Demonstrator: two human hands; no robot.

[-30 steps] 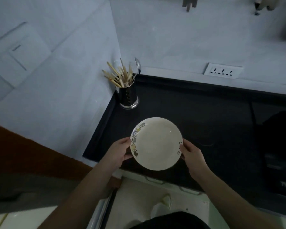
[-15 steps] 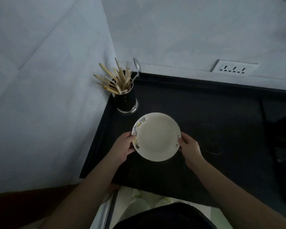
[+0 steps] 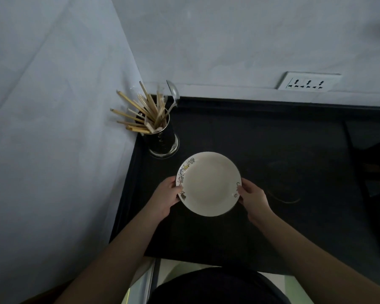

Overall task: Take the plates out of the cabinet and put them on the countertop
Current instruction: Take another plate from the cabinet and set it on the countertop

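Plate: a round, off-white ceramic plate (image 3: 208, 183) with small cartoon figures printed along its left rim and a dark squiggle on its right rim. It sits face up between my two hands, over the near-left part of the counter. I cannot tell whether its base already touches the surface or hangs just above it.

Left hand: my left hand (image 3: 165, 196) grips the plate's left edge, thumb on top of the printed rim and the other fingers curled underneath, out of sight.

Right hand: my right hand (image 3: 253, 196) grips the opposite edge the same way, thumb tip resting on the rim by the dark squiggle, fingers tucked below.

Countertop: a flat, glossy black stone countertop (image 3: 261, 137) that fills the corner, bounded by pale walls on the left and behind. A faint ring mark shows on it to the right of my right hand.

Utensil holder: a cylindrical, shiny steel holder (image 3: 162, 141) stands in the back-left corner of the counter, just beyond the plate and apart from it. It holds a fan of light wooden chopsticks (image 3: 138, 113) leaning left and a metal spoon (image 3: 173, 93) standing bowl up.

Wall socket: a white rectangular outlet strip (image 3: 308, 82) is set low in the back wall, well to the right of the holder.

Body: my bare forearms reach in from the lower edge, with dark clothing between them.
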